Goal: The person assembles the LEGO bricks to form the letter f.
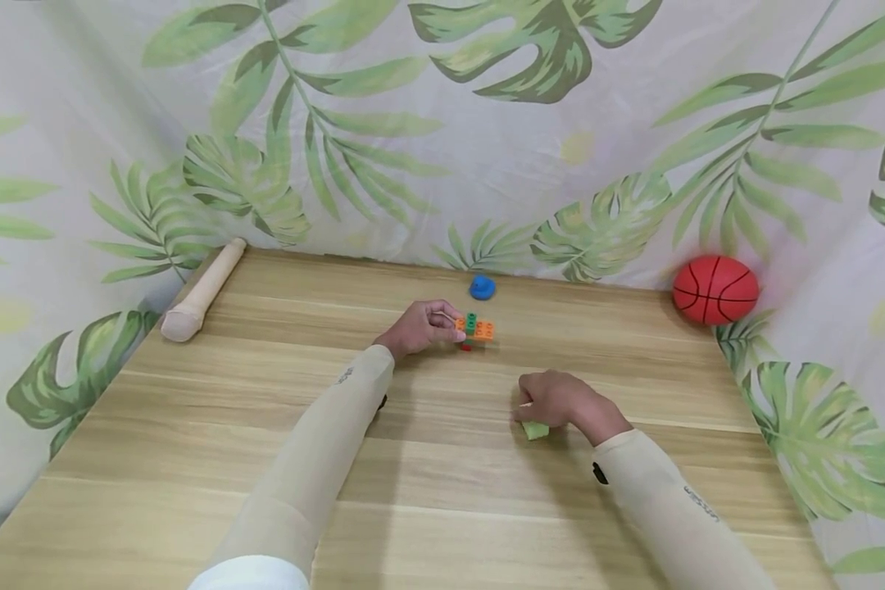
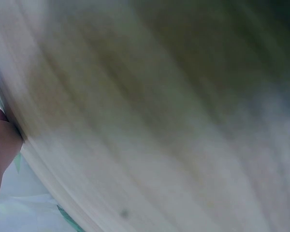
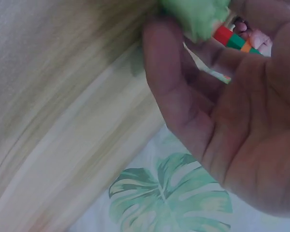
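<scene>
My left hand pinches a small build of toy building blocks, orange and green on top with red below, over the table's middle. Between the fingers of my right hand is a small light green piece with a jagged edge, low over the wood nearer to me. In the right wrist view the light green piece sits at the curled fingertips, its kind unclear, and the blocks show behind it. Only part of the left hand enters the left wrist view.
Behind the blocks sits a small blue toy duck. A red toy basketball rests at the table's back right corner. Along the left edge lies a beige club-shaped thing. A leaf-patterned curtain borders the wooden table.
</scene>
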The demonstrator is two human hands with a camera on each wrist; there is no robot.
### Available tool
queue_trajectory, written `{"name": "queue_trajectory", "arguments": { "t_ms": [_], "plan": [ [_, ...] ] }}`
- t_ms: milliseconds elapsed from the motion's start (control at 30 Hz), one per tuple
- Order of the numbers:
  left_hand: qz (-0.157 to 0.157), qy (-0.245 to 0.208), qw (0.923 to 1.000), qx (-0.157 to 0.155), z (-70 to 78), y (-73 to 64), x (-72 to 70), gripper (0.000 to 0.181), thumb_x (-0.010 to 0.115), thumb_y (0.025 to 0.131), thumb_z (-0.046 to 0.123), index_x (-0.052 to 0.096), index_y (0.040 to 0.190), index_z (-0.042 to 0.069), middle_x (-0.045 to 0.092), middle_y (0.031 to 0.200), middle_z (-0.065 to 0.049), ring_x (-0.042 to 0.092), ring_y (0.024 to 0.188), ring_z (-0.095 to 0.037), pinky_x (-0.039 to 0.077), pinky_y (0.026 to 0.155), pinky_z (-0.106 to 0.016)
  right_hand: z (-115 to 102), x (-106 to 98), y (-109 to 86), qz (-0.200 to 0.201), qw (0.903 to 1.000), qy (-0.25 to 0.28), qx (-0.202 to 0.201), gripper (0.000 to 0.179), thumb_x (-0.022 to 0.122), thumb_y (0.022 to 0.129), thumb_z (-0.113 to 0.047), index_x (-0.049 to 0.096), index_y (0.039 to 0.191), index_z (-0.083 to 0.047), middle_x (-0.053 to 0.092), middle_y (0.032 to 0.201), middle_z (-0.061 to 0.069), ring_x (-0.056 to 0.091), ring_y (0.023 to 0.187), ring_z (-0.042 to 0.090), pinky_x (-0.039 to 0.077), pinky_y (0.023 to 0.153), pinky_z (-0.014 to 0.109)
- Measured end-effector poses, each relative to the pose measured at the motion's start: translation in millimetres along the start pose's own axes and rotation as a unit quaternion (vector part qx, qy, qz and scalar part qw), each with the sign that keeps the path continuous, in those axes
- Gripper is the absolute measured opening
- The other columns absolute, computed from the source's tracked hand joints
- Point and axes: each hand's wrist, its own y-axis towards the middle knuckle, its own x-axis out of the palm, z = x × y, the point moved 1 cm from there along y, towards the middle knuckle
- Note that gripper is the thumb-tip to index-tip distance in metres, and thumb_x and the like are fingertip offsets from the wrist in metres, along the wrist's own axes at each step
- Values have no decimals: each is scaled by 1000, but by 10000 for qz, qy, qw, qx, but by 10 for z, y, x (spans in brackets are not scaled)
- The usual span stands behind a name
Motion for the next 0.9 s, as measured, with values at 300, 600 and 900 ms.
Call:
{"name": "queue_trajectory", "arguments": {
  "t_ms": [300,600,900],
  "plan": [
    [-15,-4,10000,-34,0,-1,-7,34,81,95,6,67,125,-3,77,87,10,71,85,-7,52,77,-24,70,0,90,754,9945,-354,-627,12,77,98,-19,68,98,-13,72,107,7,57,86,18,53,82,41],
    [1,-16,10000,-32,20,-18,6,35,81,95,5,68,126,-3,76,85,10,70,82,-7,52,76,-24,126,69,203,1443,9877,-373,-478,23,80,96,-17,70,115,-7,68,112,13,64,91,26,57,87,48],
    [42,44,10000,-67,56,-40,20,33,81,95,5,69,125,-1,75,85,10,69,82,-7,51,75,-23,159,78,239,1450,9881,131,-502,42,81,92,-9,65,130,-4,68,119,14,66,104,29,56,95,49]
  ]
}}
